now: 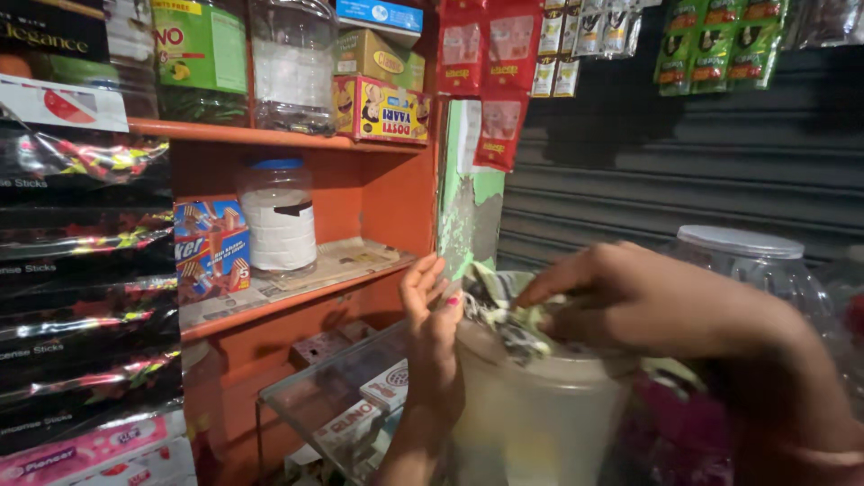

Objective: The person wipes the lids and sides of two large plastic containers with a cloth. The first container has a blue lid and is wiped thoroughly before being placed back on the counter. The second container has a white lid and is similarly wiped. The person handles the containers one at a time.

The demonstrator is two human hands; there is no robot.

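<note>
A translucent white plastic jar (531, 414) stands in front of me with its top open and a crumpled bunch of small sachets (504, 315) sticking out of the mouth. My left hand (432, 315) rests flat against the jar's left rim, fingers apart, steadying it. My right hand (630, 297) reaches in from the right, fingertips pinched on the bunch of sachets at the jar's mouth.
Orange shelves (297, 297) on the left carry a blue-lidded jar (277, 216), boxes and larger jars. Dark packets hang at far left. A glass display case (333, 396) sits below. A clear lidded jar (756, 261) stands at right, sachet strips hang above a metal shutter.
</note>
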